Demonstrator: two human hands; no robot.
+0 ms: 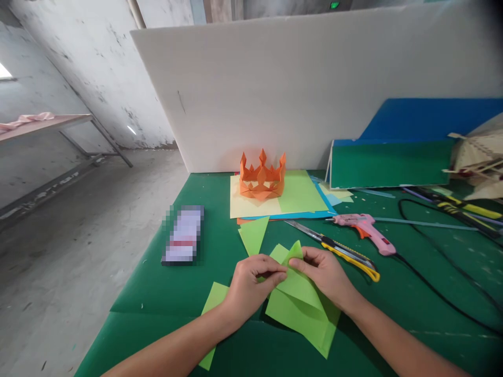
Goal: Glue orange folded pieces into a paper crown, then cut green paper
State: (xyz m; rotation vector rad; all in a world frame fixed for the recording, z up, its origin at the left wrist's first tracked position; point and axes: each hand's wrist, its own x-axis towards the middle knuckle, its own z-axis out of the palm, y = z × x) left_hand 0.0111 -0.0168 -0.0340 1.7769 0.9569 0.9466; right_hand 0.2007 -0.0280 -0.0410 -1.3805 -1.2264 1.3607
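Both my hands are on a sheet of light green paper [301,288], partly folded, held just over the green tabletop. My left hand [257,283] pinches its upper left edge between thumb and fingertips. On the other side, my right hand [324,272] grips the pointed upper corner, thumb in front and fingers behind. More green paper [298,317] spreads beneath the held part. A green paper triangle [255,235] lies just beyond my left hand. Another green piece [214,298] is partly hidden under my left forearm.
An orange paper crown [262,178] stands on stacked coloured sheets [306,191]. Right of my hands lie a yellow utility knife [349,256] and a pink glue gun [365,228] with its black cord. A pixelated flat object [184,235] lies left. A white board [275,94] rises behind.
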